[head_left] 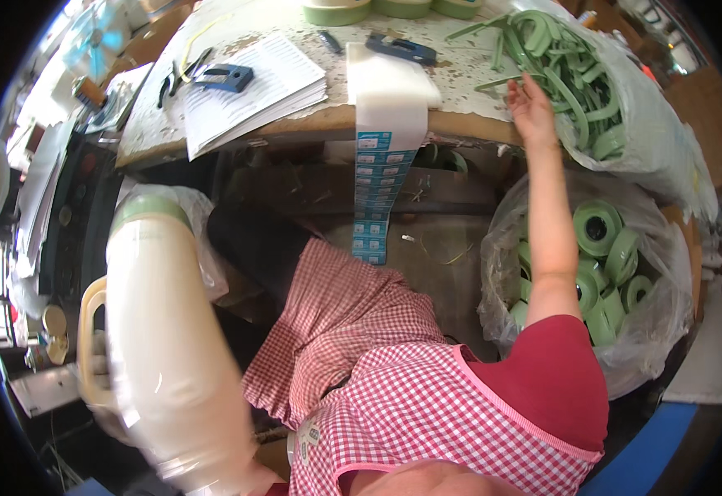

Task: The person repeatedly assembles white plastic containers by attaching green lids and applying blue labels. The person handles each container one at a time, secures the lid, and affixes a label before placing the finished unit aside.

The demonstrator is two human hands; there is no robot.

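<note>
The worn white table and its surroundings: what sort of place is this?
Probably a small assembly or packing workshop: there are heaped green straps, many similar round green parts in a clear bag, and a long label strip.

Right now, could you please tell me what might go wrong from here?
The green straps lie tangled beside the right hand, so pulling one might drag others along. The cream jug is off the table, at the person's left side, so it could fall if the grip slips. The label strip hangs over the table's edge and might get snagged.
</note>
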